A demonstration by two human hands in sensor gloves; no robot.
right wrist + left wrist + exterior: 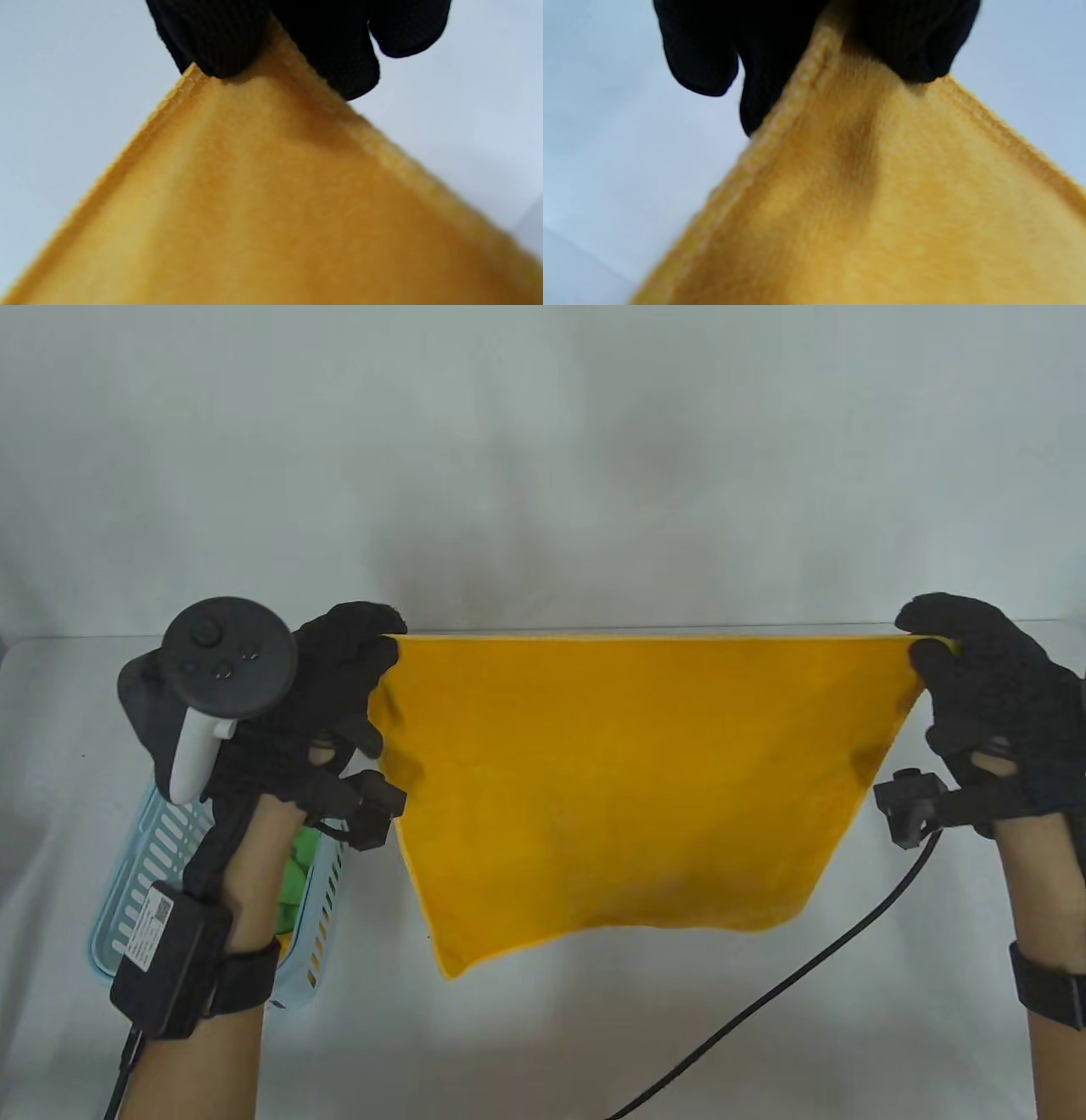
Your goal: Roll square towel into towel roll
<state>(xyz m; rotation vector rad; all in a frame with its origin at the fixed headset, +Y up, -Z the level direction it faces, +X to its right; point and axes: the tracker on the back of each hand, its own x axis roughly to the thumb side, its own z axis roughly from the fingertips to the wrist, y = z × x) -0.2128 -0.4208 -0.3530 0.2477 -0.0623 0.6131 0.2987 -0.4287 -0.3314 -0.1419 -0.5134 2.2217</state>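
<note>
- The yellow towel (628, 780) hangs in the air above the white desk (543, 1027), stretched between the two gloved hands; its top hem runs taut and level, while the lower edge sags free, with one bottom corner drooping lower on the left.
- The left hand (331, 687) pinches the towel's upper left corner. In the left wrist view its fingers (916, 42) press together on the stitched hem, with the cloth fanning out below them.
- The right hand (984, 687) pinches the upper right corner in the same way; the right wrist view shows its fingers (220, 38) clamped on the hem at the very tip of the corner.
- Holding the two corners well apart likely serves to pull the square flat and shake out creases, so it can be laid smoothly on the desk before any rolling starts.
- No roll has been formed yet: the towel is fully open and single-layered as far as can be seen.
- A pale blue slotted basket (153, 857) sits on the desk under the left forearm, with something green (297, 874) inside it; what that is cannot be told.
- A black cable (764, 993) trails across the desk from the right wrist.
</note>
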